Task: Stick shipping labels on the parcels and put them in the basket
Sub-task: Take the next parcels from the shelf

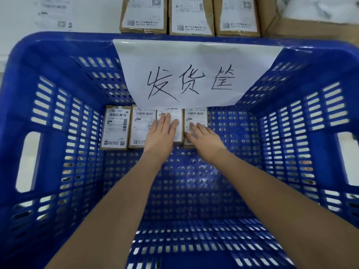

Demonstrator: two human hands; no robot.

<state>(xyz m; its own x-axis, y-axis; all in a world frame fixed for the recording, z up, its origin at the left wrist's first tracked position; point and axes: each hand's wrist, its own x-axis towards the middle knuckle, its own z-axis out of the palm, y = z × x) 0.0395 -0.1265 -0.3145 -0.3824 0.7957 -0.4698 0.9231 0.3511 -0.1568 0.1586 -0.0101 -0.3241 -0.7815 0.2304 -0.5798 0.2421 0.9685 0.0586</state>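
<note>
Reaching into the basket (58, 61), left hand (161, 136) and right hand (204, 140) flat-fingered on 2 parcels (179, 133).

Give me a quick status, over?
Both hands open: left hand and right hand flat on parcels. Four in basket. Nothing in the way.

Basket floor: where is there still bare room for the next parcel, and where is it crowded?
Bare: the basket floor right of the fourth parcel, and the whole near half. Crowded: the far-left row of four parcels, where the left hand and right hand rest.
</note>
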